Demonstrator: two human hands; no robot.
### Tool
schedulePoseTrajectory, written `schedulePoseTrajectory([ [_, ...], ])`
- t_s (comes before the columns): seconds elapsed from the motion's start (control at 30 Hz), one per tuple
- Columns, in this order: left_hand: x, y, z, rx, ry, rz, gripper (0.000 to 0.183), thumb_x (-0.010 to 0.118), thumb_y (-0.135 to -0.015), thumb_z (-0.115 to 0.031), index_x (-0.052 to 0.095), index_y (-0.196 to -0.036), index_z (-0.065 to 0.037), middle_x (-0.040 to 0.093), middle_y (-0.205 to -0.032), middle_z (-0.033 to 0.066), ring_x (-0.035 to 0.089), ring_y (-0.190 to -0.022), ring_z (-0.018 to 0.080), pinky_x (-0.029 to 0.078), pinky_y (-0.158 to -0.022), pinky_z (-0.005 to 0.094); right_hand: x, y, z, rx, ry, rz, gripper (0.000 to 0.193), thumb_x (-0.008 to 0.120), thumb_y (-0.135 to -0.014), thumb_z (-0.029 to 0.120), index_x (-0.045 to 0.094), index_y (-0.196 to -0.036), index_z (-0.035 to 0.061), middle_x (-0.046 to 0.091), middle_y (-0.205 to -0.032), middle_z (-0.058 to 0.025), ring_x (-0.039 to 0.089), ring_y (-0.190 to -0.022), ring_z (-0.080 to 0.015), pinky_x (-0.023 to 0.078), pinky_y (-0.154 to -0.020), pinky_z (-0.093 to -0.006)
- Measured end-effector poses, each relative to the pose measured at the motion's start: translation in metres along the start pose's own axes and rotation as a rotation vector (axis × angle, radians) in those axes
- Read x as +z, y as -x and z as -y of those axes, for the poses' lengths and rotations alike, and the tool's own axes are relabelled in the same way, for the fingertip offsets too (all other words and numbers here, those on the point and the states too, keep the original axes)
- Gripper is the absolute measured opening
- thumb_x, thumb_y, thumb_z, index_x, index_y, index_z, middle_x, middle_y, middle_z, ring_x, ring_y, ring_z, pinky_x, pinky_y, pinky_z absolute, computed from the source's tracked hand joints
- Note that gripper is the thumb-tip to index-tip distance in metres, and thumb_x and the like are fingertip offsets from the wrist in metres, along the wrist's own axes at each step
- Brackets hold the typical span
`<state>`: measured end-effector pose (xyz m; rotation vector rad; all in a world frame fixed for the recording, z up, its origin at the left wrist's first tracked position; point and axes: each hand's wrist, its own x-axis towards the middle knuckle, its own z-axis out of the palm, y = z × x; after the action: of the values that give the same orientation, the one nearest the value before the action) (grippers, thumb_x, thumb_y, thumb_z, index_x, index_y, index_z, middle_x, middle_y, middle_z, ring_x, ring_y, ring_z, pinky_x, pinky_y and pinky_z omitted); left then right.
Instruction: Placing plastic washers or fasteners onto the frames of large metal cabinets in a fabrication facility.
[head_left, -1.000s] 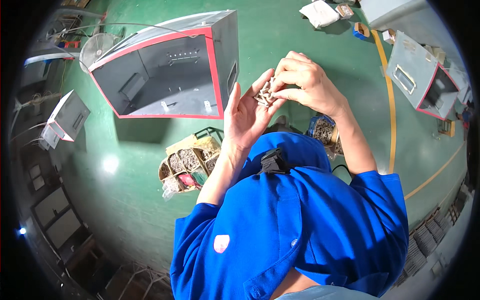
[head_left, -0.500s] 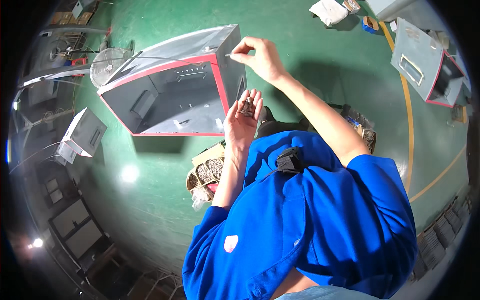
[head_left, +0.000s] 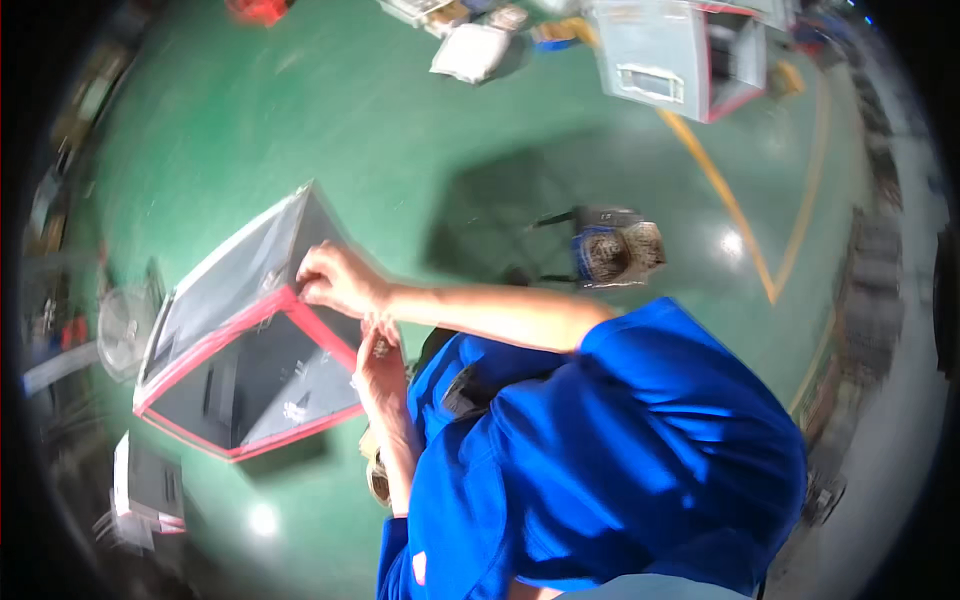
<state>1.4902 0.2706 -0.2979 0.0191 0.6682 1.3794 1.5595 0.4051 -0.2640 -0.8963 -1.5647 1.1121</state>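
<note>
A grey metal cabinet (head_left: 225,275) with a red-edged front opening stands at the left. Small white pieces (head_left: 293,411) lie inside it, smeared by motion. My right hand (head_left: 342,280) is at the cabinet's near upper corner, fingers pinched together; whatever is between the fingertips is hidden. Below it, beside the cabinet's right side, my left hand (head_left: 382,375) is cupped palm up. Several small metal fasteners (head_left: 380,348) rest in that palm, too blurred to tell their exact kind.
Boxes of small parts (head_left: 605,252) sit on the green floor to the right. Another grey cabinet (head_left: 650,75) stands at the far right, with a white bag (head_left: 470,53) left of it. A fan (head_left: 127,325) and a smaller grey box (head_left: 150,485) are at the left.
The view has swung right, so the cabinet appears lower and further left. My right hand has come from beside the cabinet to its corner, close above my left hand.
</note>
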Motion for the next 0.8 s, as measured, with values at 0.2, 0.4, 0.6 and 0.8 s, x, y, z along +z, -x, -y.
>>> schedulePoseTrajectory([
  [0.2, -0.018, -0.005, 0.008, -0.058, -0.018, 0.02, 0.027, 0.047, -0.092, -0.008, 0.051, -0.113, 0.008, 0.059, -0.101, 0.0133, 0.057, -0.094, 0.0199, 0.047, -0.082, 0.0273, 0.0, 0.003, 0.007, 0.045, 0.034, 0.087, 0.021, 0.067, -0.083, 0.023, 0.056, -0.083, 0.0041, 0.058, -0.079, -0.0115, 0.056, -0.078, -0.0276, 0.044, -0.07, -0.038],
  [0.4, -0.004, -0.019, 0.002, -0.192, -0.052, 0.093, 0.019, 0.055, -0.092, -0.015, 0.056, -0.106, -0.002, 0.061, -0.088, 0.004, 0.056, -0.077, 0.012, 0.046, -0.07, 0.0256, -0.038, 0.017, 0.016, 0.06, 0.102, 0.137, 0.026, 0.067, -0.082, 0.028, 0.055, -0.079, 0.005, 0.059, -0.074, -0.0084, 0.056, -0.075, -0.026, 0.043, -0.069, -0.0393],
  [0.6, 0.023, -0.019, 0.009, -0.147, -0.225, 0.132, 0.019, 0.055, -0.092, -0.017, 0.056, -0.105, -0.004, 0.06, -0.096, 0.0029, 0.056, -0.078, 0.0109, 0.046, -0.07, 0.024, -0.088, 0.055, 0.04, -0.126, 0.266, 0.262, 0.023, 0.072, -0.072, 0.022, 0.058, -0.064, 0.0058, 0.058, -0.065, -0.0056, 0.058, -0.071, -0.0252, 0.044, -0.071, -0.037],
  [0.8, 0.072, -0.032, 0.038, -0.293, -0.205, 0.205, 0.04, 0.039, -0.097, -0.036, 0.05, -0.121, -0.006, 0.056, -0.118, 0.0073, 0.054, -0.11, 0.0177, 0.044, -0.093, 0.033, -0.124, 0.077, 0.03, -0.54, 0.916, 0.325, 0.015, 0.062, -0.071, 0.022, 0.056, -0.064, 0.0104, 0.054, -0.073, -0.0022, 0.052, -0.083, -0.0186, 0.037, -0.078, -0.0361],
])
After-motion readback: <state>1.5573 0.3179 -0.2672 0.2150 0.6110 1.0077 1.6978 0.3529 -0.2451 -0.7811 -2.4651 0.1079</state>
